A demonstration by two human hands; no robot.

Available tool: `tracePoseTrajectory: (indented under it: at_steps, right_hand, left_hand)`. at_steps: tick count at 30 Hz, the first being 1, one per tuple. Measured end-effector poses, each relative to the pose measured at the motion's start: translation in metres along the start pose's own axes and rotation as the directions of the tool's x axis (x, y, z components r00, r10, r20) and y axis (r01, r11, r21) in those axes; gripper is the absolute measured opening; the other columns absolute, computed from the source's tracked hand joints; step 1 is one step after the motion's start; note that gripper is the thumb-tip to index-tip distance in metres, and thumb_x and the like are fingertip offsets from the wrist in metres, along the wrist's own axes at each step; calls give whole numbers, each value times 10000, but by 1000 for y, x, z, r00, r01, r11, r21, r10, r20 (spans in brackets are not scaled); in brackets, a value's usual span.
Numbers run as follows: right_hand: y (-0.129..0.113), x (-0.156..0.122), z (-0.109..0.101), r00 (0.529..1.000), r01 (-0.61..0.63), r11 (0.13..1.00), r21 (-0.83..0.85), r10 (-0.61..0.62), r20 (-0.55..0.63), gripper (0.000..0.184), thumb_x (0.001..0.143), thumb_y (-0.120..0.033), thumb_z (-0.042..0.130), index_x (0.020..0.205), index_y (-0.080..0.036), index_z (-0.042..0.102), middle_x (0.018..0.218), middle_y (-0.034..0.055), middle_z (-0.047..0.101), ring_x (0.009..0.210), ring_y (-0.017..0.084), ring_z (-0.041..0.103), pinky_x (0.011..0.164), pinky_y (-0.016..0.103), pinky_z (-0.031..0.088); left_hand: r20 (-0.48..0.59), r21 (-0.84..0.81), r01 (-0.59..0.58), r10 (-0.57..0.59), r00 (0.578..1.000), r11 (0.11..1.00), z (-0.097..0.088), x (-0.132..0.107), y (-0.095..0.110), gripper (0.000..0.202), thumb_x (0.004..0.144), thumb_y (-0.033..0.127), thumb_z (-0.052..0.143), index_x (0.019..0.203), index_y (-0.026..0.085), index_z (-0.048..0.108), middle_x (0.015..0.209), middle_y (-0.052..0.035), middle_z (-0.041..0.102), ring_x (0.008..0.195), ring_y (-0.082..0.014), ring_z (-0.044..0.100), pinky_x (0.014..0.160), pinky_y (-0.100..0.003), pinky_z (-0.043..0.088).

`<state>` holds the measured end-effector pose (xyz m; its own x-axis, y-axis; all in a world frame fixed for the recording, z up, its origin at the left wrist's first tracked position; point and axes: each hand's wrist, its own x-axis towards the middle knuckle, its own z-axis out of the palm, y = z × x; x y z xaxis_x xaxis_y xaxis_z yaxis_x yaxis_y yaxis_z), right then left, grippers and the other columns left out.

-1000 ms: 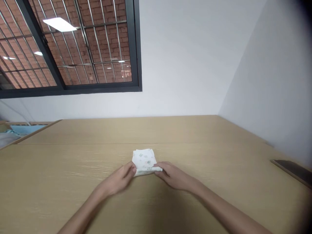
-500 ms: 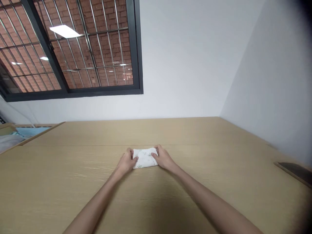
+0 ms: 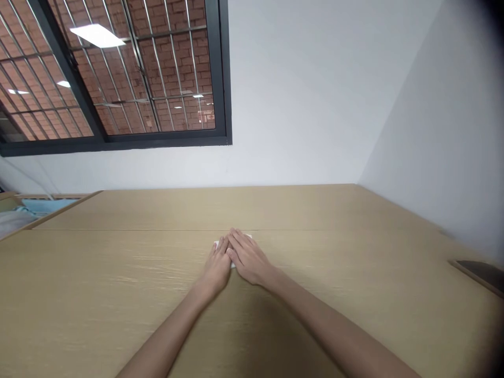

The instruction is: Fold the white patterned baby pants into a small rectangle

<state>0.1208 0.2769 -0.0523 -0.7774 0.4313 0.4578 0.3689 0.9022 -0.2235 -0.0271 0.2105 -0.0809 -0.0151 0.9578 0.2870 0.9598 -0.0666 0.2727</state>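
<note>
Both hands lie flat, side by side, over a small folded white cloth (image 3: 233,265) on the wooden surface. My left hand (image 3: 216,269) presses on the left part of it with fingers stretched out. Over the right part rests my right hand (image 3: 251,261), also flat, its fingertips close to or touching the left fingers. Only slivers of the cloth show at the top corners and between the wrists; its small printed pattern is hidden under the hands.
The light wooden tabletop (image 3: 334,304) runs back to a white wall (image 3: 295,105) with a barred, dark-framed window (image 3: 165,140). At far left, pale blue fabric (image 3: 49,205) lies beyond the table edge. A dark, wood-edged opening or panel (image 3: 482,274) is at the right.
My hands were gripping the cloth's left and right edges. They have let go of those edges, moved inward and now lie flat on top of it. The view has tilted slightly downward.
</note>
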Motion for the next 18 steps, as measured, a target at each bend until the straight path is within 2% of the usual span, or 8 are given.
tracePoseTrajectory:
  at_steps: [2, 5, 9, 11, 15, 17, 18]
  right_hand:
    - [8, -3, 6, 998, -15, 1000, 1, 15, 61, 566, 1077, -417, 232, 1526, -117, 402, 1582, 145, 399, 1494, 262, 314, 1227, 491, 252]
    - [21, -8, 10, 995, -8, 1000, -5, 8, 104, 569, 1075, -441, 227, 1542, -157, 386, 1603, 122, 364, 1512, 270, 270, 1232, 515, 223]
    - [29, -16, 9, 990, -46, 999, -5, 46, 130, 608, 1067, -478, 221, 1568, -150, 327, 1635, 131, 283, 1526, 289, 224, 1225, 537, 225]
    - [31, -19, 9, 987, -90, 996, -3, 89, 137, 644, 1061, -500, 220, 1581, -126, 286, 1641, 151, 254, 1530, 293, 209, 1225, 527, 232]
    - [32, -20, 7, 963, -220, 976, 7, 216, 160, 722, 1044, -529, 241, 1579, -45, 237, 1632, 220, 230, 1523, 319, 221, 1218, 512, 259]
    - [32, -19, 3, 963, -240, 971, -12, 239, 123, 744, 1037, -522, 274, 1566, -1, 236, 1627, 253, 217, 1526, 343, 201, 1216, 530, 252]
    - [32, -19, 0, 973, -212, 977, -21, 213, 87, 738, 1034, -509, 300, 1560, 5, 247, 1631, 256, 204, 1529, 348, 182, 1218, 538, 239]
  left_hand:
    - [20, 8, -18, 17, 1000, 1000, 2, -1, -2, 625, 933, 114, 308, 1558, 130, 289, 1614, -154, 314, 1516, -267, 240, 1226, -511, 256]
    - [31, 29, 3, -4, 999, 1000, 3, -6, 0, 597, 1018, 317, 272, 1558, 63, 266, 1620, -191, 260, 1525, -305, 182, 1237, -550, 203]
    - [28, 60, 50, -52, 998, 997, 5, -14, 5, 772, 1019, 510, 277, 1549, -44, 181, 1631, -249, 106, 1536, -325, 62, 1250, -545, 144]
    - [29, 72, 96, -99, 995, 993, 6, -18, 4, 861, 1007, 589, 277, 1542, -73, 152, 1623, -279, 83, 1531, -347, 50, 1246, -550, 149]
    - [8, 103, 143, -145, 989, 984, 5, -24, -2, 919, 999, 644, 248, 1529, -100, 148, 1607, -324, 104, 1526, -369, 31, 1237, -564, 163]
    - [-52, 130, 106, -100, 994, 986, 2, -25, -4, 913, 999, 641, 274, 1527, -95, 157, 1610, -328, 102, 1528, -374, 21, 1234, -569, 169]
    - [-89, 145, 71, -59, 994, 987, 1, -26, -4, 904, 996, 635, 307, 1530, -81, 160, 1615, -323, 102, 1530, -376, 22, 1232, -572, 176]
